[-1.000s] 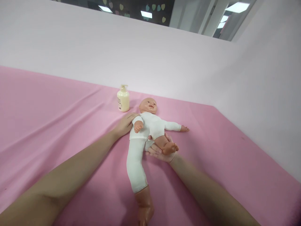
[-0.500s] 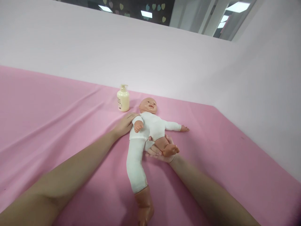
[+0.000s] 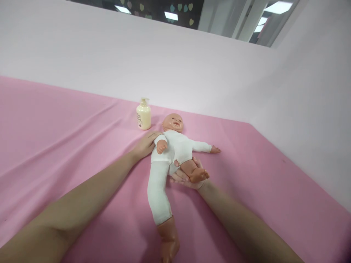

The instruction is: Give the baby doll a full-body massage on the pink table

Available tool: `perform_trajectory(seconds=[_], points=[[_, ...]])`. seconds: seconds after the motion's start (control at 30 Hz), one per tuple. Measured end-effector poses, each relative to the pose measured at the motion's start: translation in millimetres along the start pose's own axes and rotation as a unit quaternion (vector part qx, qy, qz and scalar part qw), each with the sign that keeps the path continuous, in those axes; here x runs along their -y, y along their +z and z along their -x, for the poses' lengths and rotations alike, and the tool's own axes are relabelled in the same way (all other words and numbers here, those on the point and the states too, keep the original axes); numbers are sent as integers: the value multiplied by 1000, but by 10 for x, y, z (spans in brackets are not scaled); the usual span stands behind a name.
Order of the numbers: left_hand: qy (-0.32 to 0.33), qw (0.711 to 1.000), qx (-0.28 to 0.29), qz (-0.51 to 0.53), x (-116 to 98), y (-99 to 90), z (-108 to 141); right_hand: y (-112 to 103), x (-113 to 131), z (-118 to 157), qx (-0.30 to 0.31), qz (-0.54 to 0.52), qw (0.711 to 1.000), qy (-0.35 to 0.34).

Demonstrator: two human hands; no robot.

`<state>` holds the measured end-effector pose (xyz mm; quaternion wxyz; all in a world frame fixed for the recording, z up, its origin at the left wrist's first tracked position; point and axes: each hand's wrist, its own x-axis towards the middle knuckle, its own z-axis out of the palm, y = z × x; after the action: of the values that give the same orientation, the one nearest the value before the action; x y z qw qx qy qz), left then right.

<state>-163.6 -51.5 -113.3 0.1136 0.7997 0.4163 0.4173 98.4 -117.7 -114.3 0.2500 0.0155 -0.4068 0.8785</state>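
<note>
A baby doll [image 3: 161,182] in white cloth lies on its back, head away from me. One of its legs stretches toward me, and the other is bent up with the foot [image 3: 199,175] raised. At the doll's side, my left hand [image 3: 146,144] holds its upper arm and shoulder; some fingertips are hidden behind the small sleeve. My right hand [image 3: 189,178] is closed around the bent leg from below, with its fingers partly covered by the leg and foot.
A cream pump bottle [image 3: 144,116] stands upright left of the doll's head. Beneath everything is a pink sheet [image 3: 260,175] with creases on the left. White padded walls [image 3: 164,65] rise behind and to the right.
A fingertip of my right hand by the bent leg has shifted slightly toward me. Both arms, the doll and the bottle look otherwise unmoved.
</note>
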Motion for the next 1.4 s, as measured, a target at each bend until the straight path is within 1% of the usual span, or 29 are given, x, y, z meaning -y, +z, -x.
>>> perform_trajectory(seconds=[0.27,0.37,0.7,0.83,1.0,1.1,1.23,1.4], points=[[17,1000,-3,-11,74,19,1,12,9,-3,-19,-12,1000,19],[23,1000,-8,-9,90,27,0,15,12,-1,-8,-11,1000,13],[18,1000,-6,-2,35,10,-11,51,21,-11,11,-6,1000,2],[20,1000,2,0,13,2,-10,56,24,-10,3,-3,1000,10],[19,1000,-10,-8,33,11,-1,34,16,-7,2,-8,1000,13],[20,1000,-7,-7,39,15,-2,25,14,-8,0,-10,1000,15],[25,1000,-10,-5,40,14,-5,20,14,-8,-15,-6,1000,23],[19,1000,-3,-11,60,15,-4,7,6,-2,-50,5,998,36]])
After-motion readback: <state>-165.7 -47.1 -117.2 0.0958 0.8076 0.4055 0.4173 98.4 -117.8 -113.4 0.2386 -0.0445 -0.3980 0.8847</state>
